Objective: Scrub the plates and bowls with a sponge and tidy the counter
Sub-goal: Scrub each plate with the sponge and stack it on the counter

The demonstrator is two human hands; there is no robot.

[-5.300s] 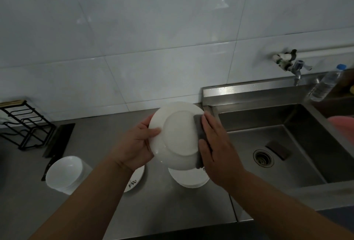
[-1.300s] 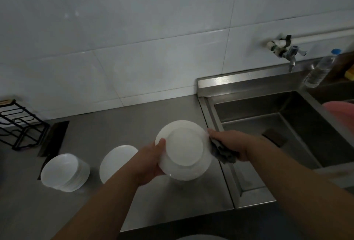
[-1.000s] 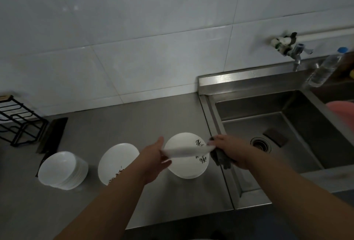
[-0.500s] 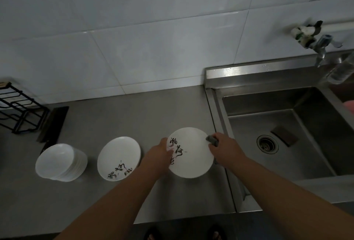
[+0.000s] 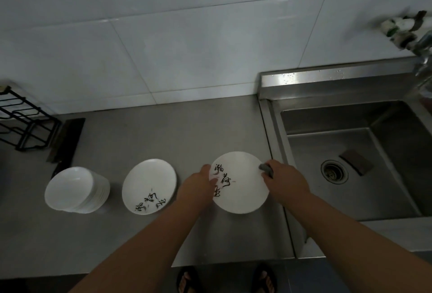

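Progress is judged to be partial, and little of it can be proved. A plate point(image 5: 240, 192), face up with black lettering, is seen at the right end of the bench point(image 5: 140, 241), just beside the sink point(image 5: 327, 117). Its left rim is pinched by the left hand point(image 5: 198, 187), with a fingertip laid on the face. Its right rim is touched by the right hand point(image 5: 285, 180), whose fingers are curled round a grey sponge point(image 5: 266, 168). Whether the plate rests on the bench or is held just above it cannot be told. A second plate point(image 5: 149, 183), also face up and lettered, is laid flat to the left, apart from the first, and a nested stack of bowls point(image 5: 74, 190) is set further left again. No suds, water or dirt can be made out on any of them, so which pieces are already scrubbed cannot be read. The bowls are judged the likelier to be outstanding, since they are furthest from the sponge. A dark pad point(image 5: 356, 162) is left in the sink near the drain point(image 5: 334, 171), and a knife point(image 5: 67, 138) lies beside a wire rack point(image 5: 21, 119) at the far left. The tidying of the bench is therefore judged not yet done.
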